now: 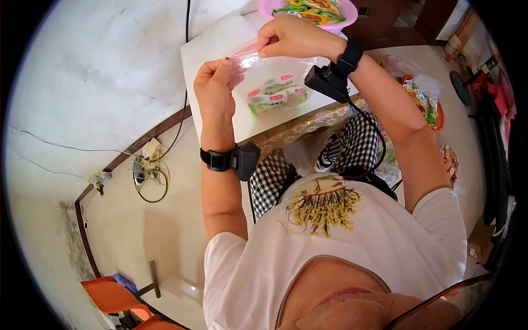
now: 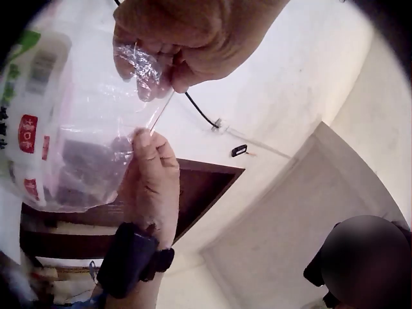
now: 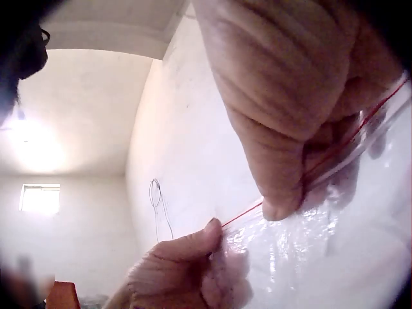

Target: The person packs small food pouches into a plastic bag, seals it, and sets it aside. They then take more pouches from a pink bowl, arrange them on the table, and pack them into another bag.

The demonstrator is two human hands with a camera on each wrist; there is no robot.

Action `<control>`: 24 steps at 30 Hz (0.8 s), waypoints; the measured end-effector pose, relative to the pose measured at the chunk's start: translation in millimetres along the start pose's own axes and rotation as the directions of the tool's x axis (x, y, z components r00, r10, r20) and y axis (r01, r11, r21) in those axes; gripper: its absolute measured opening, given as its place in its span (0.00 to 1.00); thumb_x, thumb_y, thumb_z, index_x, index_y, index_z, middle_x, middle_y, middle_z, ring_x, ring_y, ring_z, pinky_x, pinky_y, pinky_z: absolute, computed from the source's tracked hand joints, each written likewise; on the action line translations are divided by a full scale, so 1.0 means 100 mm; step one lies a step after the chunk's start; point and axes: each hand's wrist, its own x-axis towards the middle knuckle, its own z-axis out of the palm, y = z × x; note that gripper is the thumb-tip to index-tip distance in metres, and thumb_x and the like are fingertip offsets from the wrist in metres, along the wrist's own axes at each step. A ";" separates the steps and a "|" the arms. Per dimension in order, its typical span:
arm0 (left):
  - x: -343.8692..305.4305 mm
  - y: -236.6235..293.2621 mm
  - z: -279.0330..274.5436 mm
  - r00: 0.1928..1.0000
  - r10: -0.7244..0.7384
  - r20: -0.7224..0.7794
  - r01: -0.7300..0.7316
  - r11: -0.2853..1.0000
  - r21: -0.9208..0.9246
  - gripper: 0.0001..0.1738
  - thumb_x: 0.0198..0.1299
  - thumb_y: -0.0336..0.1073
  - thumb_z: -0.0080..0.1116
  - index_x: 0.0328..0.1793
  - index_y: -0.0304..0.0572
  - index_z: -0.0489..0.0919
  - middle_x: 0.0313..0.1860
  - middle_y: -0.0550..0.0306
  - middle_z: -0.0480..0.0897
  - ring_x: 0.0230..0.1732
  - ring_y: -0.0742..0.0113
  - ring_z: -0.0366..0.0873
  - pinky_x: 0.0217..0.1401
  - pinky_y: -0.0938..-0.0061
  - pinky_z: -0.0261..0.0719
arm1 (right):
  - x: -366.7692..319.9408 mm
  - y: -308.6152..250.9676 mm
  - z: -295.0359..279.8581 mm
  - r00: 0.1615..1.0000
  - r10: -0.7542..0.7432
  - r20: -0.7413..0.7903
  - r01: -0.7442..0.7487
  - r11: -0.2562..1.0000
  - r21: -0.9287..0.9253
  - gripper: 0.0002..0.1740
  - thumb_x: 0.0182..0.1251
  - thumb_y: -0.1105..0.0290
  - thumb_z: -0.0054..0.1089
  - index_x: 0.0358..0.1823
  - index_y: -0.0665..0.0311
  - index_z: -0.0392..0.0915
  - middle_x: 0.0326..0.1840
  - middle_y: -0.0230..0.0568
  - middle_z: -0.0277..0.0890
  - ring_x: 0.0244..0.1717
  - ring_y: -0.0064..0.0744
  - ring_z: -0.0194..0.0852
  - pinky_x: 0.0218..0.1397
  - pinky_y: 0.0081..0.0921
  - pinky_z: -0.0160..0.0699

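Observation:
A clear zip-lock bag [image 2: 96, 122] with a red line along its mouth hangs between my two hands. Several green and white packets with red labels [image 1: 278, 99] sit low inside it, over the white table. My left hand [image 1: 217, 85] pinches the mouth at one end, thumb on the near side and fingers behind the film. Farther along the red line, my right hand [image 1: 297, 38] pinches the same edge between thumb and fingers. In the right wrist view, the right thumb [image 3: 283, 193] presses right at the red strip, close to the left thumb [image 3: 199, 238].
Beyond the white table's [image 1: 236, 124] far end is a pink basin [image 1: 350, 19] of colourful packets. A basket with an orange rim [image 1: 440, 121] stands on the floor at right. Coiled cables [image 1: 154, 165] lie by the left wall, and an orange chair [image 1: 113, 297] is at lower left.

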 end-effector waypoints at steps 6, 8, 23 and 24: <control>0.00 0.00 0.04 0.999 0.003 -0.037 -0.005 0.998 -0.058 0.05 0.63 0.31 0.61 0.36 0.40 0.77 0.33 0.53 0.84 0.33 0.63 0.84 0.35 0.73 0.81 | -0.29 0.12 -0.13 0.996 0.067 -0.067 -0.067 0.998 0.006 0.08 0.62 0.70 0.64 0.33 0.69 0.79 0.25 0.30 0.77 0.27 0.16 0.72 0.31 0.18 0.71; -0.01 0.02 0.05 0.999 -0.005 -0.048 0.002 0.999 -0.053 0.05 0.63 0.31 0.61 0.36 0.40 0.77 0.34 0.52 0.85 0.33 0.63 0.84 0.36 0.72 0.82 | -0.37 0.17 -0.16 0.992 0.098 -0.076 -0.097 0.995 0.015 0.08 0.62 0.70 0.64 0.33 0.69 0.79 0.26 0.30 0.77 0.27 0.16 0.72 0.31 0.18 0.72; -0.01 -0.02 0.13 0.956 0.077 0.282 -0.073 0.997 -0.022 0.10 0.68 0.37 0.53 0.51 0.42 0.74 0.49 0.45 0.82 0.49 0.51 0.82 0.48 0.60 0.83 | -1.14 0.30 -0.70 0.963 -0.068 -0.262 0.017 0.981 -0.194 0.09 0.62 0.67 0.57 0.32 0.68 0.76 0.28 0.44 0.77 0.27 0.33 0.75 0.32 0.34 0.72; -0.04 -0.04 0.18 0.970 0.059 0.237 -0.071 0.997 0.043 0.14 0.70 0.39 0.51 0.56 0.41 0.72 0.52 0.43 0.81 0.51 0.51 0.81 0.51 0.61 0.81 | -1.32 0.12 -0.84 0.948 0.114 -0.297 -0.156 0.981 -0.120 0.09 0.61 0.68 0.57 0.34 0.68 0.77 0.29 0.42 0.78 0.28 0.27 0.75 0.31 0.31 0.73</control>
